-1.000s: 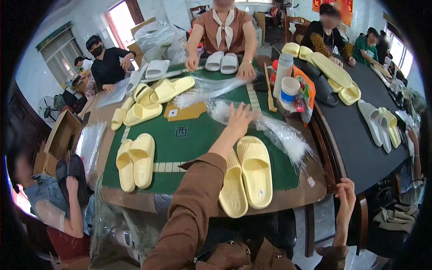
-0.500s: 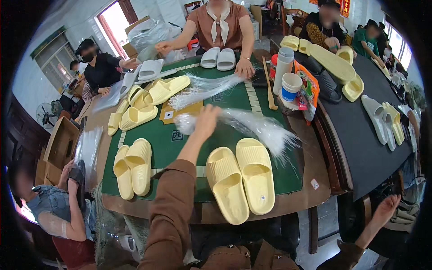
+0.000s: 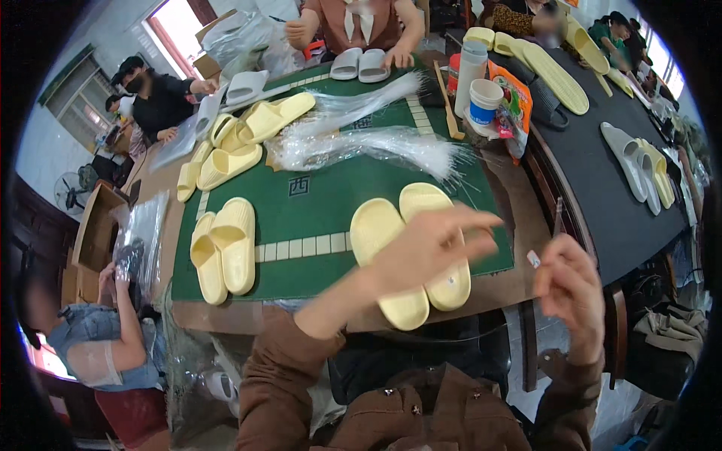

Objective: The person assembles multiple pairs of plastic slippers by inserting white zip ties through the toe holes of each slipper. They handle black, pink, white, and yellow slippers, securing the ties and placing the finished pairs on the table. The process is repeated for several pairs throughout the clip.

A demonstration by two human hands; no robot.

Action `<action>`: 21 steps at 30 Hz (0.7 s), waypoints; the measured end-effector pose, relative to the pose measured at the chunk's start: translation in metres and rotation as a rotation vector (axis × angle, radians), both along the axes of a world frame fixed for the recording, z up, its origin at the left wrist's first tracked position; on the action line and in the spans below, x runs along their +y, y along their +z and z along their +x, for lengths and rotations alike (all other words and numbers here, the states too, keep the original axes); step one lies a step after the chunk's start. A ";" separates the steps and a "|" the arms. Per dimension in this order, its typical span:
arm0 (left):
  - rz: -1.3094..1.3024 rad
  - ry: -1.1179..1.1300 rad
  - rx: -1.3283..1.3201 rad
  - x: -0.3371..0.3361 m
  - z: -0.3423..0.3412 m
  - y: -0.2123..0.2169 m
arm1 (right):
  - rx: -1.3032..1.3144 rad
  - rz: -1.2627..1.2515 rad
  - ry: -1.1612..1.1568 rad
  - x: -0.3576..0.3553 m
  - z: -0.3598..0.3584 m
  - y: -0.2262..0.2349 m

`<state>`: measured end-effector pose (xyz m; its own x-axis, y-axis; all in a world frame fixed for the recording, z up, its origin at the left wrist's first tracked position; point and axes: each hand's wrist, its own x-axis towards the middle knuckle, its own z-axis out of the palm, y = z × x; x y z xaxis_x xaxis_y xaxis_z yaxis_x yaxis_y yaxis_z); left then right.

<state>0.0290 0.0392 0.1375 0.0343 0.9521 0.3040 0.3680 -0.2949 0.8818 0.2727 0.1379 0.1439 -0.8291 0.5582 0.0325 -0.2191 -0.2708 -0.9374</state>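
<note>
My left hand [image 3: 425, 252] reaches rightward over a pair of yellow slide sandals [image 3: 368, 237], hiding much of both. Its forefinger is stretched out, but motion blurs the fingers and whatever is in them. At the table's right edge my right hand [image 3: 573, 289] is raised with bent fingers and fingertips close together. What they hold, if anything, is too small to make out. Beyond the sandals lies a bundle of thin clear plastic strands [image 3: 368, 149], with a second strand bundle [image 3: 368, 104] behind it. Another yellow sandal pair [image 3: 226, 252] stands at the near left.
Several more yellow slides [image 3: 263, 124] sit at the far left of the green mat [image 3: 316, 218]. A white cup [image 3: 485, 101] and an orange packet [image 3: 515, 113] stand at the right. A black-topped table [image 3: 602, 158] adjoins. Other people work around the tables.
My left hand has left the strand bundle and come back right over the near sandals. My right hand has moved in from the far right toward it. The view has tilted slightly.
</note>
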 end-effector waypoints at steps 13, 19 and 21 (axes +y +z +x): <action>-0.084 0.106 0.121 -0.148 0.030 -0.029 | -0.379 0.337 0.064 -0.020 -0.013 0.062; 0.195 0.430 0.571 -0.172 0.012 -0.049 | -0.337 0.249 -0.200 -0.023 0.009 0.011; 0.213 0.423 0.529 -0.166 0.013 -0.055 | -0.433 0.313 -0.169 -0.027 -0.006 -0.006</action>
